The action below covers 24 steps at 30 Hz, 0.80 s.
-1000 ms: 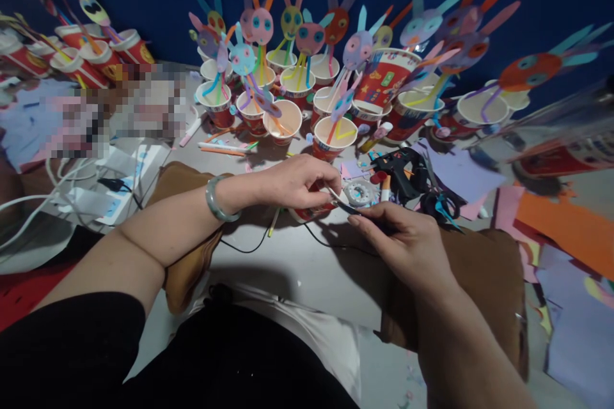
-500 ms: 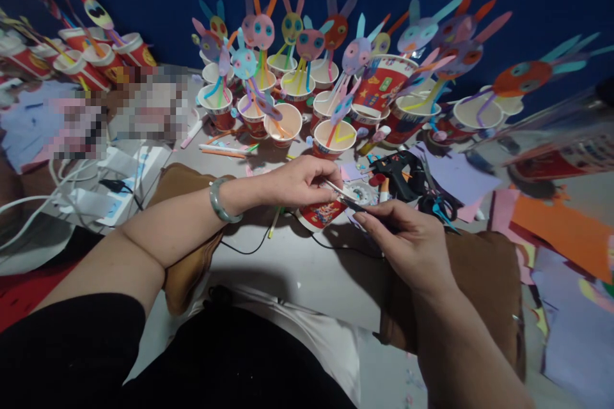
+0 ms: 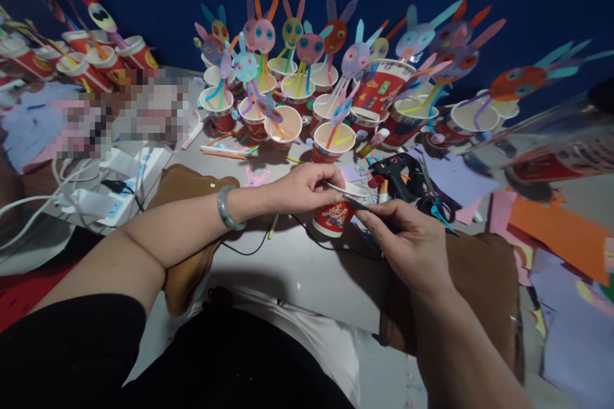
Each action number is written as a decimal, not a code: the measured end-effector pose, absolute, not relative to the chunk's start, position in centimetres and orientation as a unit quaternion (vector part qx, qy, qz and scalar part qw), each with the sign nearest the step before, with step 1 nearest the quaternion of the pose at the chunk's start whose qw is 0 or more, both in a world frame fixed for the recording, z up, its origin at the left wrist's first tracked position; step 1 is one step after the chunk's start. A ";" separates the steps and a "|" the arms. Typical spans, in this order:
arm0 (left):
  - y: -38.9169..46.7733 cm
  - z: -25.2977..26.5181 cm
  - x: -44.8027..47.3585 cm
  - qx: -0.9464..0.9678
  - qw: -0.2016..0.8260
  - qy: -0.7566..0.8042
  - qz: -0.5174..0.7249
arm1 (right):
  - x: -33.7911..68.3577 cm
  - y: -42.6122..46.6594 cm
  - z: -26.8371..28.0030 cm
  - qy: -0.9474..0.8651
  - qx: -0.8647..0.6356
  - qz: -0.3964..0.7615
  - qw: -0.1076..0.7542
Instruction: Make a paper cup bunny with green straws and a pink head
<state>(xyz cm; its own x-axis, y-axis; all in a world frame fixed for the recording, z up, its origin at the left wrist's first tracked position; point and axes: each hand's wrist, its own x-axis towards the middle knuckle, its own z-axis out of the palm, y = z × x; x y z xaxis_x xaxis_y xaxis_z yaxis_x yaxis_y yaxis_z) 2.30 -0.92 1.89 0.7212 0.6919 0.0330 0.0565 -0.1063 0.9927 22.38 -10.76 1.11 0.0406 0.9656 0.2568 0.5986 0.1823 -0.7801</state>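
My left hand (image 3: 311,186), with a jade-coloured bangle on its wrist, is closed on the rim of a red printed paper cup (image 3: 334,217). The cup is held upright and slightly tilted over the white table. In my right hand (image 3: 411,233) a slim dark tool (image 3: 357,204) is pinched between thumb and fingers. Its tip meets the cup near the rim on the right side; the exact kind of tool cannot be made out. Just left of the cup, a pink paper rabbit face (image 3: 258,177) lies partly behind my left forearm.
Several paper cups with paper rabbit heads (image 3: 265,36) on bent stems stand at the back. A black glue gun (image 3: 397,169) and scissors (image 3: 439,204) lie to the right, near orange paper (image 3: 559,230). Brown cushions (image 3: 474,294) flank the table edge. White cables (image 3: 71,172) are on the left.
The cup has shifted a little to the right and turned in my left hand, so more of its white rim and printed side show. My left hand moved slightly right with it.
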 end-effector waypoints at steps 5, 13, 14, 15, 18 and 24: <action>-1.2 1.8 2.4 0.692 0.606 0.285 0.270 | 22.2 -10.9 1.0 -0.664 -0.607 0.155 0.408; -0.8 1.4 2.3 0.678 0.609 0.282 0.301 | 22.3 -10.9 0.2 -0.668 -0.597 0.121 0.428; -0.8 1.4 2.2 0.676 0.614 0.271 0.303 | 22.3 -10.8 0.2 -0.659 -0.599 0.130 0.436; -0.7 1.4 2.2 0.675 0.620 0.261 0.302 | 22.3 -10.8 0.1 -0.647 -0.601 0.143 0.447; -0.7 1.6 2.1 0.679 0.633 0.241 0.281 | 22.4 -10.7 0.2 -0.607 -0.604 0.187 0.482; -0.8 2.2 1.9 0.675 0.664 0.224 0.233 | 22.9 -10.0 0.1 -0.593 -0.592 0.285 0.467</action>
<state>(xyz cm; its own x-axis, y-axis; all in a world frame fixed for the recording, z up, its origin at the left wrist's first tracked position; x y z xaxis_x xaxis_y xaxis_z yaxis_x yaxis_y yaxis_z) 1.91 -0.84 2.22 0.7913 0.6113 0.0165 -0.0066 -0.0184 0.9998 22.91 -9.97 0.12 0.1358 0.9669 0.2162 0.4359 0.1376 -0.8894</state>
